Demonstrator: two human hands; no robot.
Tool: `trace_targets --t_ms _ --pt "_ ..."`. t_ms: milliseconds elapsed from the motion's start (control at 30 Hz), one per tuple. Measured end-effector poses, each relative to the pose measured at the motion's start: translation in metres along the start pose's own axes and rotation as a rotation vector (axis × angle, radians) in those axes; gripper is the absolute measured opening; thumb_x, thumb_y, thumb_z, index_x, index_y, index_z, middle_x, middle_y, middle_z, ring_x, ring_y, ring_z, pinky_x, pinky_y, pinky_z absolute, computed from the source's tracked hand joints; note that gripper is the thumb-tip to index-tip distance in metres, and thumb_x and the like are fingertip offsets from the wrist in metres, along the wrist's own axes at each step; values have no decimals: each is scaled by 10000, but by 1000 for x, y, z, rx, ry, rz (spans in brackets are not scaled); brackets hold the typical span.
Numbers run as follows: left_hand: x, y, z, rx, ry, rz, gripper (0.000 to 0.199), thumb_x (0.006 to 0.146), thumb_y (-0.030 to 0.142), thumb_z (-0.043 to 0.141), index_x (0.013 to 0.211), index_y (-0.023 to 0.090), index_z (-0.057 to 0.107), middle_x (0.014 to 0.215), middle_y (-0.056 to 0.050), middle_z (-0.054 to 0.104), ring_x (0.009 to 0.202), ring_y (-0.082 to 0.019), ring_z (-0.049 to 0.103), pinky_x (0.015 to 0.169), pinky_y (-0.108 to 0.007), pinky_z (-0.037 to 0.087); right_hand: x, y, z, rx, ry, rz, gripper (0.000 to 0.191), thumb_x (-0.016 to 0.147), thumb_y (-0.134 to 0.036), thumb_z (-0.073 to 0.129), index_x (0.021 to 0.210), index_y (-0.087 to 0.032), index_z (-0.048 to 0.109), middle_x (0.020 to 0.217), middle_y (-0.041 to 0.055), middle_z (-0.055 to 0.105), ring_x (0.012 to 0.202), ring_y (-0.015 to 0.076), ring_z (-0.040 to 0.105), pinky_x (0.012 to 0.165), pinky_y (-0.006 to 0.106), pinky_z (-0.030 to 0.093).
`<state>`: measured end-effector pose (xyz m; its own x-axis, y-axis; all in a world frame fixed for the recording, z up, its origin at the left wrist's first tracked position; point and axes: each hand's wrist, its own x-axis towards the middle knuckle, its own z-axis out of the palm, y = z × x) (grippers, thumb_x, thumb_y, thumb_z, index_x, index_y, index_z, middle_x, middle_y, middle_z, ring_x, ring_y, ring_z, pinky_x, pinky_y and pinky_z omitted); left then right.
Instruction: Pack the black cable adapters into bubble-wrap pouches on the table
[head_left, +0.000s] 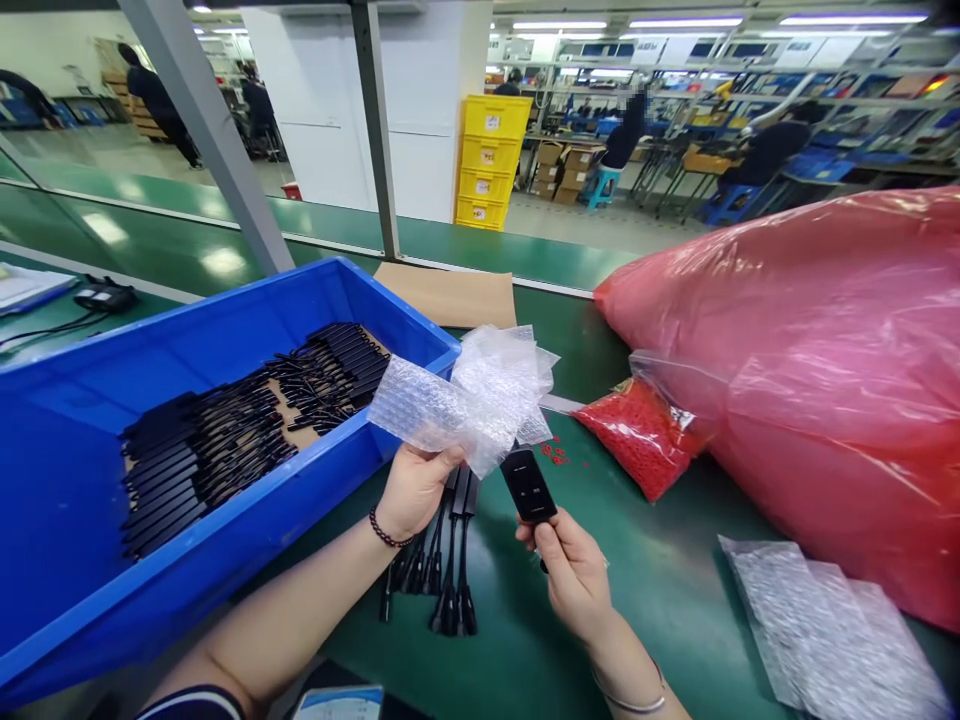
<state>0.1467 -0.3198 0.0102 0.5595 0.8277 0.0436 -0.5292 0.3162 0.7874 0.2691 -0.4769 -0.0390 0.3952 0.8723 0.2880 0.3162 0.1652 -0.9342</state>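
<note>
My left hand (pixel 416 487) is closed on the edge of a clear bubble-wrap bag (pixel 427 405), between thumb and fingers. More bubble wrap (pixel 499 370) lies just behind it. In my right hand (pixel 574 575) is a flat black device (pixel 529 485), pinched at its lower end; its upper end touches or lies close to the bag's lower corner. Under and between my hands, several black cables with flat boxes (pixel 454 550) rest on the green table. Small red rings (pixel 555 452) lie beyond the device.
At left a large blue bin (pixel 247 540) holds rows of black devices. To the right are a bag of red pieces (pixel 641 430), a big pink bag (pixel 810 380) and bubble-wrap bags (pixel 832 625). Cardboard (pixel 450 295) lies behind. People work in the background.
</note>
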Motion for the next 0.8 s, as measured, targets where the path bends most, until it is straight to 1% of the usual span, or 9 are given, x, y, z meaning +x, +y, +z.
trace_targets --t_ms 100,200,267,333,400,467,567,667,800 --pt "0 -3 0 3 19 14 183 683 193 728 840 170 636 817 -16 647 775 -146 595 767 -310 474 -1 1 -1 -74 -15 -36 197 920 -250 400 889 -197 588 778 32 557 672 126 504 610 264 393" --pt "0 -4 0 -9 32 20 181 688 185 724 846 175 637 831 -12 655 795 -149 604 789 -317 477 -2 3 -2 -104 40 -47 202 921 -250 389 894 -193 581 792 41 562 675 134 508 601 268 393" --pt "-1 -3 1 -19 33 9 210 692 185 722 887 182 642 891 -21 667 857 -163 613 837 -332 473 -1 2 -2 -125 54 -49 204 921 -252 385 895 -190 578 789 44 563 671 137 510 598 270 396" --pt "-1 -2 2 -30 23 -10 259 693 183 722 940 187 643 963 -33 672 942 -181 609 903 -351 453 0 -1 -1 -161 7 -45 204 917 -254 390 864 -188 576 768 41 559 662 138 512 601 271 398" --pt "-2 0 4 -35 4 -39 284 692 188 725 964 181 643 997 -46 672 991 -196 602 945 -368 434 3 -5 0 -187 -64 -35 212 915 -259 394 830 -188 575 749 39 556 657 141 516 604 271 399" --pt "-3 2 6 -30 -12 -67 301 688 200 729 975 171 642 1002 -55 674 1000 -209 603 947 -378 436 5 -9 0 -181 -105 -20 226 916 -267 388 818 -190 576 738 39 558 652 143 520 603 270 401" --pt "-4 3 5 11 -43 -104 351 669 192 742 1000 155 631 1038 -72 663 1019 -224 594 943 -380 439 6 -12 0 -164 -100 -5 241 919 -274 380 800 -190 572 714 31 557 631 138 516 591 263 393" --pt "-5 4 4 61 -119 -127 394 666 170 743 1035 146 609 1074 -87 646 1032 -226 584 957 -375 424 8 -12 -3 -204 -110 -13 230 920 -272 381 816 -188 569 655 7 521 596 124 497 567 246 365" --pt "-8 7 4 -27 -195 -136 482 712 227 713 1161 179 544 1133 -93 612 1053 -218 568 966 -367 416 8 -12 -2 -300 -161 -37 251 924 -285 371 775 -177 543 615 -8 468 570 112 470 548 235 337"
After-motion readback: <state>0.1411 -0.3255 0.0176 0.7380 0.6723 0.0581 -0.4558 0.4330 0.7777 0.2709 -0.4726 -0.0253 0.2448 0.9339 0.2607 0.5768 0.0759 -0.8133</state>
